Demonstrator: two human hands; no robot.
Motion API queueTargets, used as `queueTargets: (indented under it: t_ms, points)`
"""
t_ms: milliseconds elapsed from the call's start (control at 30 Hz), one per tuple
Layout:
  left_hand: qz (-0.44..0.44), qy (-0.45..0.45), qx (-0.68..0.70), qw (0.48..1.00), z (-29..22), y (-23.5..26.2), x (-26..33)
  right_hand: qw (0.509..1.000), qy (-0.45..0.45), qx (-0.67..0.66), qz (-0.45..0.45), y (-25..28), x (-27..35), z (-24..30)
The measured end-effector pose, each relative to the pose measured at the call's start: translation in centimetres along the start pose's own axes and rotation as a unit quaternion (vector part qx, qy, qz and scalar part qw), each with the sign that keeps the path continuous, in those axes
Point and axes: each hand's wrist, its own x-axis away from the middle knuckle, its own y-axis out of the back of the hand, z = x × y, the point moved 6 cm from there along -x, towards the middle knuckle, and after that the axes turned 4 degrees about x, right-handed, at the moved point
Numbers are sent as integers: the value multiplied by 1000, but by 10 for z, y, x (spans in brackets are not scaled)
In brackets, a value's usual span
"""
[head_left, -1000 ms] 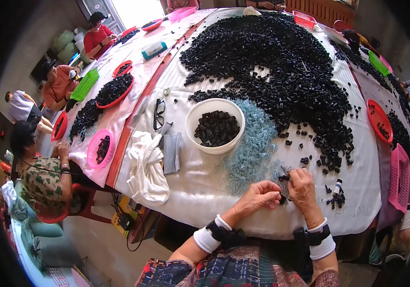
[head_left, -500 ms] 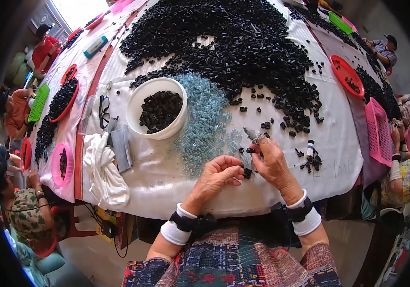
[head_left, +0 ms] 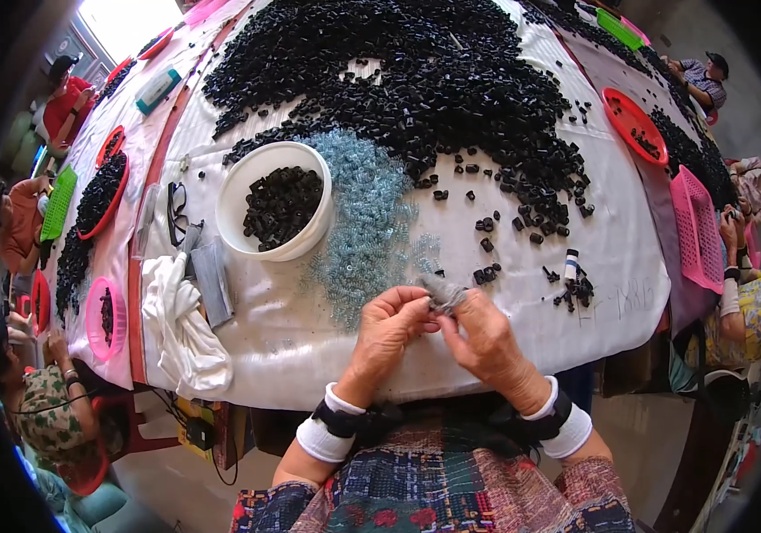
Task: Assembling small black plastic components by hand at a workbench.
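Both hands [head_left: 438,324] pinching small part [head_left: 442,294]

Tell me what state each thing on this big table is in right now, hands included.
Left hand: fingertips pinched on the small dark part.
Right hand: gripping the same part from the other side.
Small dark part: held between both hands, above the table.
White bowl: upright, partly filled with black pieces.
Pile of black pieces: heaped loose on the cloth.
Pale blue springs: spread loose beside the bowl.
Eyeglasses: lying on the cloth.
White cloth: crumpled at the table edge.
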Motion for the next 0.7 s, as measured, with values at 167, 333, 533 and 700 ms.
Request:
queueTargets:
  t_ms: [167, 333, 533, 700]
  points:
    - [-9, 27, 42, 999, -3, 2, 4, 990, -120, 58, -39, 15, -7, -38]
    - [5, 20, 32, 999, 0, 3, 1, 981, -53, 185, 32, -2, -10, -24]
    - [14, 18, 20, 1000, -2, 2, 2, 957, -54, 275, 78, -22, -9, -33]
    - [4, 19, 1, 1000, -1, 1, 3, 979, -38, 197, 18, -10, -10, -37]
